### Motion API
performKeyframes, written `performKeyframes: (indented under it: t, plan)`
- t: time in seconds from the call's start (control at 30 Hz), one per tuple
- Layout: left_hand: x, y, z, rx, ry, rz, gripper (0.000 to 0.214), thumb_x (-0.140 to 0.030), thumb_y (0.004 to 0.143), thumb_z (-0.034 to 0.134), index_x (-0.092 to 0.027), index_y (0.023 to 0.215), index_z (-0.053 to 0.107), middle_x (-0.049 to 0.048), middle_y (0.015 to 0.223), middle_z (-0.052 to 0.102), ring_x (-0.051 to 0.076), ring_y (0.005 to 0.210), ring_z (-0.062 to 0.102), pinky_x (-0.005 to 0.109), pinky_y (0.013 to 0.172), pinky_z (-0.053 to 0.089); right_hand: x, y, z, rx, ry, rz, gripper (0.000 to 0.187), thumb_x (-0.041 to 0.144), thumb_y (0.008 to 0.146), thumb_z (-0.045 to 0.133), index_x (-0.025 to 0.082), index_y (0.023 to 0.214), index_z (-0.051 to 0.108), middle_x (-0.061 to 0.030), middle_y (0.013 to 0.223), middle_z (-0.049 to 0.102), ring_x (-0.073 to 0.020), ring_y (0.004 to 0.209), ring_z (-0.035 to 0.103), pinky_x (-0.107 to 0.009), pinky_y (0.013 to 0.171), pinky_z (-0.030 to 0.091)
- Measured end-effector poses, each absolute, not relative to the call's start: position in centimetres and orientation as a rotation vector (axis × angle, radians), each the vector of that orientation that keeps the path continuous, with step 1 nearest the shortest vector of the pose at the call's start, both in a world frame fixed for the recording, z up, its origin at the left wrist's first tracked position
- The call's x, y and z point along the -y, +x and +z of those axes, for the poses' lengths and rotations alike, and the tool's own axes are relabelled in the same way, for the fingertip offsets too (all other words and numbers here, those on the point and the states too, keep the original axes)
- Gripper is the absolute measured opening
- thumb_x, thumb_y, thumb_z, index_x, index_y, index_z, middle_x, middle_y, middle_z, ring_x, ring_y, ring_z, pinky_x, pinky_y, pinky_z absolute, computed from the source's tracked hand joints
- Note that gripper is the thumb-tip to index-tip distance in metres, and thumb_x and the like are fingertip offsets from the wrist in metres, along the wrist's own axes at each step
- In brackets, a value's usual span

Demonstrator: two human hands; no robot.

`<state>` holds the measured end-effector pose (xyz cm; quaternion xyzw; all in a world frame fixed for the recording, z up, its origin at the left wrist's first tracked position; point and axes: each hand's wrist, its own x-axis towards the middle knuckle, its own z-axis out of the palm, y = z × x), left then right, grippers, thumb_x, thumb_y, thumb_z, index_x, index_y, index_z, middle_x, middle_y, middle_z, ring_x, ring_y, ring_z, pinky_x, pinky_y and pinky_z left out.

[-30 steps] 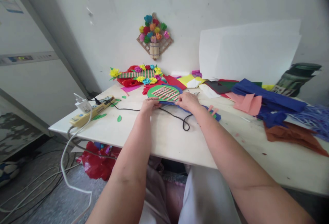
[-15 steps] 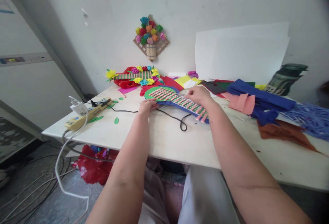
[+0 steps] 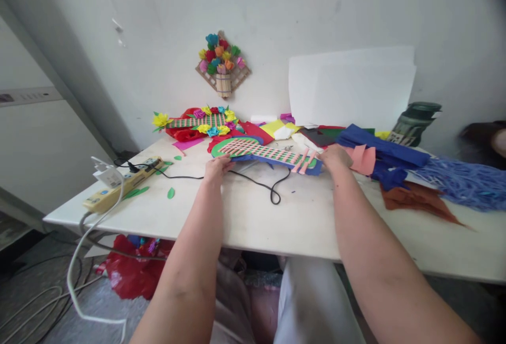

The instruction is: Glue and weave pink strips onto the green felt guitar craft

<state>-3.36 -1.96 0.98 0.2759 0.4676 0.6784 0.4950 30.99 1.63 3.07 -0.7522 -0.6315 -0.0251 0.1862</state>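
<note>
A woven paper piece (image 3: 264, 154), green and blue with pink strips, lies stretched across the back middle of the white table (image 3: 276, 217). My left hand (image 3: 216, 165) grips its rounded left end with closed fingers. My right hand (image 3: 335, 157) is closed on its right end, where loose pink strips stick out. A black cable (image 3: 272, 188) loops on the table just below the piece.
A yellow power strip (image 3: 118, 186) with plugs sits at the left edge. A finished flowered weave (image 3: 200, 121) and coloured paper sheets (image 3: 379, 149) lie at the back and right. Blue shredded paper (image 3: 466, 183) is far right. A paper flower basket (image 3: 222, 65) hangs on the wall.
My right hand slid right along the woven piece from its round end to its far end, uncovering the long pink-striped part. The left hand stayed on the left end.
</note>
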Motion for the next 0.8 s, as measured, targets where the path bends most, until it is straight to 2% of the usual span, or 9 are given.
performKeyframes:
  t: [0.07,0.13,0.2,0.37,0.47,0.57,0.63,0.7,0.8]
  plan:
    - [2.0,-3.4,1.1,-1.104,0.628,1.665,0.017,0.002,0.062,0.054,-0.007,0.074,0.061,0.0031,0.056,0.061,0.013,0.053,0.062,0.025,0.061,0.055,-1.5,30.6,2.6,1.588,-2.298,-0.012,0.041,0.03,0.078,0.051,0.0,0.103,0.064,-0.0303,0.093,0.061,-0.0351,0.086,0.06,-0.038,0.058,0.042]
    - [2.0,-3.3,1.3,-1.087,0.578,1.667,0.017,0.002,0.064,0.053,-0.007,0.076,0.06,0.0042,0.058,0.062,0.014,0.055,0.063,0.024,0.06,0.055,-1.5,29.9,2.3,1.422,-2.4,0.044,0.043,0.032,0.075,0.055,0.009,0.11,0.062,-0.024,0.106,0.061,-0.0334,0.104,0.054,-0.038,0.069,0.044]
    - [1.9,-3.3,1.4,-1.066,0.536,1.672,0.017,0.002,0.066,0.052,-0.008,0.078,0.06,0.0048,0.06,0.063,0.013,0.056,0.063,0.023,0.059,0.055,-1.5,29.3,2.2,1.477,-2.404,-0.004,0.04,0.031,0.073,0.058,0.009,0.106,0.064,-0.0228,0.109,0.06,-0.0328,0.111,0.049,-0.038,0.077,0.043]
    - [1.7,-3.4,1.3,-1.013,0.49,1.673,0.018,0.002,0.07,0.049,-0.009,0.08,0.059,0.0047,0.061,0.063,0.012,0.056,0.063,0.021,0.058,0.055,-1.4,27.7,2.7,1.657,-2.376,-0.133,0.033,0.027,0.075,0.055,0.01,0.1,0.066,-0.0223,0.106,0.062,-0.0321,0.11,0.051,-0.042,0.085,0.039]
    - [1.6,-3.5,1.2,-0.996,0.466,1.678,0.02,0.003,0.07,0.048,-0.008,0.083,0.059,0.005,0.06,0.063,0.013,0.056,0.064,0.021,0.058,0.054,-0.9,25.8,3.3,1.856,-2.191,-0.073,0.034,0.036,0.08,0.048,0.015,0.1,0.066,-0.0156,0.107,0.063,-0.0274,0.103,0.056,-0.035,0.079,0.042]
    - [1.5,-3.4,1.2,-0.99,0.452,1.692,0.02,0.003,0.071,0.047,-0.007,0.083,0.059,0.0059,0.061,0.063,0.013,0.056,0.064,0.022,0.057,0.054,-0.4,23.4,3.4,1.912,-2.119,0.033,0.048,0.053,0.082,0.039,0.019,0.106,0.062,-0.0131,0.11,0.062,-0.0268,0.102,0.057,-0.035,0.078,0.044]
    - [1.5,-3.4,1.2,-0.988,0.45,1.699,0.02,0.003,0.071,0.048,-0.007,0.084,0.059,0.006,0.062,0.063,0.013,0.055,0.063,0.022,0.057,0.054,-0.1,22.0,3.2,2.009,-2.078,0.034,0.054,0.057,0.079,0.043,0.019,0.113,0.058,-0.0138,0.111,0.062,-0.0274,0.104,0.056,-0.036,0.081,0.043]
    - [1.5,-3.3,1.2,-0.992,0.451,1.698,0.02,0.003,0.07,0.049,-0.006,0.085,0.06,0.0061,0.063,0.063,0.014,0.056,0.063,0.022,0.058,0.054,-0.1,21.0,2.9,2.064,-2.08,0.023,0.054,0.054,0.077,0.049,0.017,0.117,0.055,-0.0148,0.113,0.061,-0.0272,0.105,0.056,-0.036,0.081,0.043]
    - [1.5,-3.2,1.3,-0.999,0.448,1.693,0.022,0.003,0.07,0.05,-0.006,0.087,0.06,0.0059,0.062,0.063,0.014,0.056,0.063,0.023,0.058,0.054,-0.2,20.3,2.8,2.115,-2.098,0.002,0.041,0.034,0.079,0.053,0.016,0.115,0.055,-0.0154,0.113,0.06,-0.0251,0.103,0.057,-0.033,0.081,0.044]
